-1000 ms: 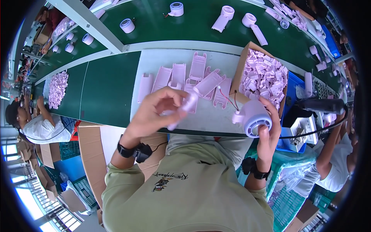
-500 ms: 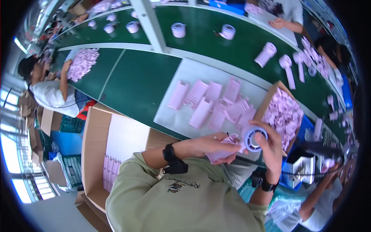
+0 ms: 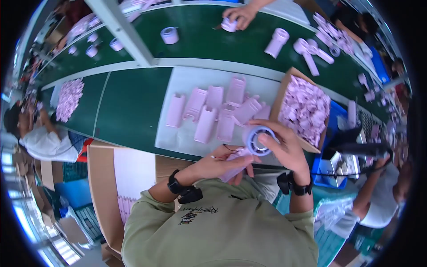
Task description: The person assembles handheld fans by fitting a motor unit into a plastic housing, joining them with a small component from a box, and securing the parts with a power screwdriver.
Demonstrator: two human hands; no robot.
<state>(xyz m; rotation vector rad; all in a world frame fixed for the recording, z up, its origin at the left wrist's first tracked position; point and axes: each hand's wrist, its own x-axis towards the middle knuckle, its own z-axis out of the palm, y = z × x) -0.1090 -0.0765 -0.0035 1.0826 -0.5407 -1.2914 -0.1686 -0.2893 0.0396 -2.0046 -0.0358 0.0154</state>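
Observation:
My right hand (image 3: 287,144) grips a round lilac-and-pink housing head (image 3: 252,141) by its rim, with the thumb over its open centre. My left hand (image 3: 218,164) is closed around a pink plastic handle shell (image 3: 232,173), just below and left of the head. Thin dark and red wires stick out by the left fingers. Shell and head meet between my hands; whether they are joined I cannot tell. Several loose pink half-shells (image 3: 206,125) lie beyond my hands on a pale grey mat (image 3: 167,140).
A cardboard box (image 3: 281,100) heaped with small pink parts stands right of the mat, beside a blue bin (image 3: 331,153). Another open carton (image 3: 100,178) is at my left. Past a metal rail, pink round parts (image 3: 169,35) sit on a green belt, where a co-worker's hand (image 3: 240,17) reaches in.
The view has shifted, so the bench sits further left. My hands keep their hold on the shell and head. A co-worker's hand has come onto a round part on the belt.

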